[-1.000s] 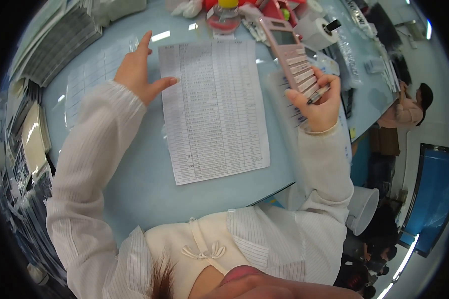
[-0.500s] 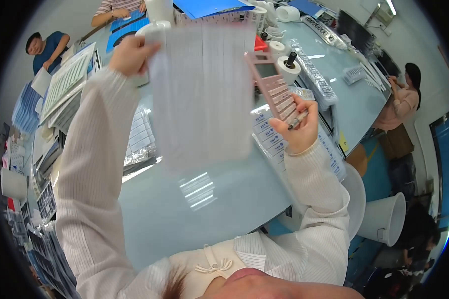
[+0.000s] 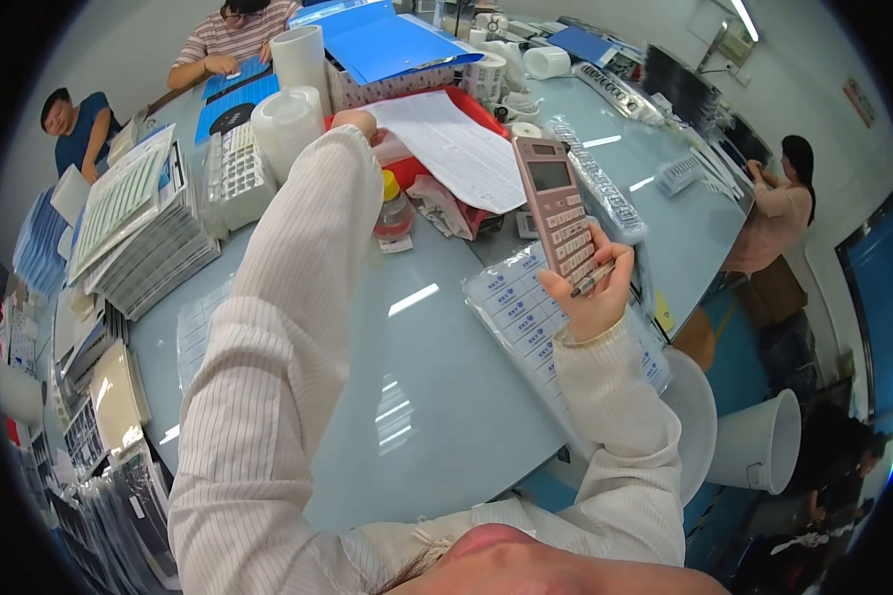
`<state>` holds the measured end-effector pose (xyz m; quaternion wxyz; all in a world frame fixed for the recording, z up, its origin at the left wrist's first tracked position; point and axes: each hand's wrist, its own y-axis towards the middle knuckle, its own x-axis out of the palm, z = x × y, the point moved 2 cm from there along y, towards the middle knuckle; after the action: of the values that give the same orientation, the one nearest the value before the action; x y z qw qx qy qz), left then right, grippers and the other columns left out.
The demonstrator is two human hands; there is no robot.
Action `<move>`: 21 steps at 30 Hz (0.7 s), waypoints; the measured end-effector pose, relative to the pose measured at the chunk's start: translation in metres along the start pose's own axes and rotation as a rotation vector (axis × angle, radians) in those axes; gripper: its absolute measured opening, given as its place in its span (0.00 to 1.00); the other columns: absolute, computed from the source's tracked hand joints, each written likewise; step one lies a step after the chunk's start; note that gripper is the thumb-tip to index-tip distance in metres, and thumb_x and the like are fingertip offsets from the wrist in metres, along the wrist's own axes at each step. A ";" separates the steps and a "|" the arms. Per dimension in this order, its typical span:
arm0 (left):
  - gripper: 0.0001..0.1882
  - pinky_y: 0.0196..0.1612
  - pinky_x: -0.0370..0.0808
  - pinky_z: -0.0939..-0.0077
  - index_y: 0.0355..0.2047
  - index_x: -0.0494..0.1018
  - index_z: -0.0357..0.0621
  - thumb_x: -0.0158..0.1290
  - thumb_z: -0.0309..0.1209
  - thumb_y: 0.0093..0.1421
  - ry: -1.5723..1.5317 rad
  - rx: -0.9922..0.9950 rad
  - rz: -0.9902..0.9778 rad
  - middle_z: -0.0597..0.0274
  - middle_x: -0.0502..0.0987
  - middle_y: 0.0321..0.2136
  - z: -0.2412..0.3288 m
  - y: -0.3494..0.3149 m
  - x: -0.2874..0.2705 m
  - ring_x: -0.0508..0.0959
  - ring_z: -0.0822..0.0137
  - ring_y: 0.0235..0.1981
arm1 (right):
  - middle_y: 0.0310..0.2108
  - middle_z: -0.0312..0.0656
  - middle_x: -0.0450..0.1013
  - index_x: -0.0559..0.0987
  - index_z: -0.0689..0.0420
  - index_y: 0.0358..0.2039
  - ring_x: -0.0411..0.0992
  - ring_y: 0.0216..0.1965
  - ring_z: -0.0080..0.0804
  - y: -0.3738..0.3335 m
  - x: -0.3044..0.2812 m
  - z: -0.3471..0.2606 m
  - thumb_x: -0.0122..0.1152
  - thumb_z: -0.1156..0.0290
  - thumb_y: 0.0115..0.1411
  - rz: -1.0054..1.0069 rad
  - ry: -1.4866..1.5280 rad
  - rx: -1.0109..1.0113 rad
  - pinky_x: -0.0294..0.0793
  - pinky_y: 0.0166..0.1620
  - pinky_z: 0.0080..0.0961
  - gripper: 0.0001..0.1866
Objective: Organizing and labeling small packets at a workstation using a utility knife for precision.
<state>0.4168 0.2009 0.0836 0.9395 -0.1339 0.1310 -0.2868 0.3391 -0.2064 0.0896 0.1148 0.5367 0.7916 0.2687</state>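
One printed sheet (image 3: 456, 147), white, ruled in columns, lying over a red tray (image 3: 482, 111) at the far side of the desk (image 3: 437, 367); long axis slanting from the left hand rightward and nearer, its low end just beside the calculator. One left hand (image 3: 357, 123), at the sheet's left end and the nearer of the two (fingers largely hidden by the sleeve, so whether they pinch the paper cannot be told). One right hand (image 3: 601, 296), closed around a pink calculator (image 3: 558, 213), tilted, display end away, with a pen (image 3: 592, 280) across the fingers.
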 end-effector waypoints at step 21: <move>0.10 0.31 0.75 0.72 0.38 0.79 0.38 0.52 0.29 0.62 0.602 0.538 -0.752 0.55 0.81 0.27 -0.192 -0.385 -0.242 0.80 0.67 0.27 | 0.46 0.53 0.73 0.64 0.62 0.51 0.73 0.47 0.39 0.131 0.113 0.028 0.80 0.55 0.33 -0.379 -0.747 0.384 0.73 0.48 0.33 0.47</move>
<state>-0.0332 -0.0017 0.0713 0.6945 0.1613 0.2589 -0.6517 0.4110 -0.0579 0.1501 0.3380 0.4542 0.8154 -0.1205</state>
